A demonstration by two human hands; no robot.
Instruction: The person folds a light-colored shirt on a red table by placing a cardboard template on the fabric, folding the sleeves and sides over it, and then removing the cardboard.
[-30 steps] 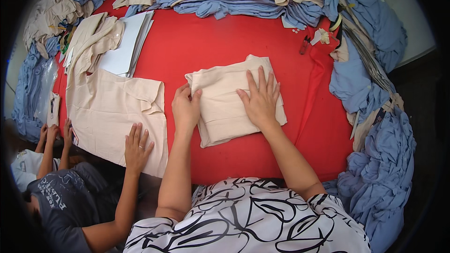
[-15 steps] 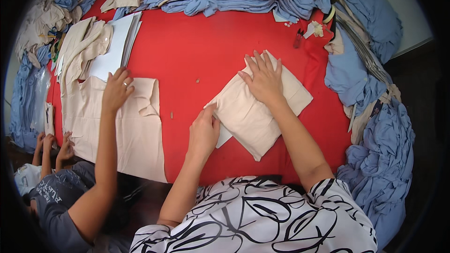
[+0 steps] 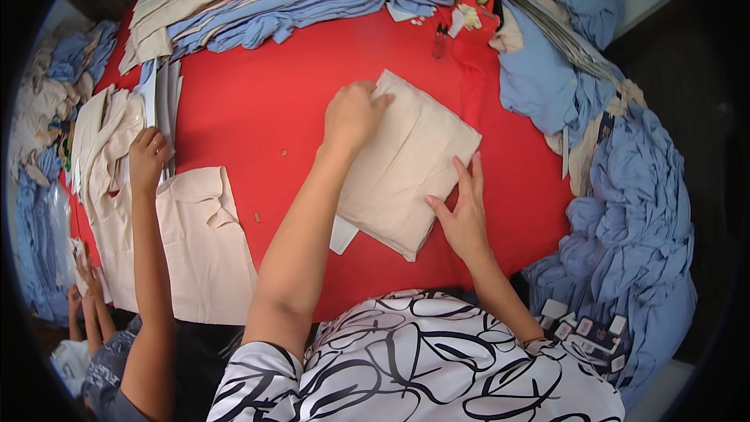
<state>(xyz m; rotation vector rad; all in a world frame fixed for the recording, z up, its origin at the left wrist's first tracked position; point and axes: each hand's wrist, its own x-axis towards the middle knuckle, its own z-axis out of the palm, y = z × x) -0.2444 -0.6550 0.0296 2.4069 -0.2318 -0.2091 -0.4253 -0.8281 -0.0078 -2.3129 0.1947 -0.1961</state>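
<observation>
A cream folded garment (image 3: 406,164) lies in a flat, slightly tilted square before me on the red-covered table. A corner of a white card (image 3: 342,236) sticks out from beneath its lower left side. My left hand (image 3: 353,119) is at the garment's upper left edge, fingers curled closed on the cloth near the top corner. Along the lower right edge rests my right hand (image 3: 466,215), its thumb and fingers spread apart against the fabric.
On the left, a co-worker's hand (image 3: 147,158) holds a white sheet (image 3: 151,94) over a spread cream garment (image 3: 205,254). Blue and cream clothes (image 3: 312,12) are stacked along the far edge. Scissors-like snips (image 3: 439,41) lie far right; blue garments (image 3: 637,211) heap at right, labels (image 3: 586,334) below.
My left hand has moved up to the garment's top corner. My right hand has slid from its top to the lower right edge. The co-worker's hand has lifted a white sheet. The view has shifted.
</observation>
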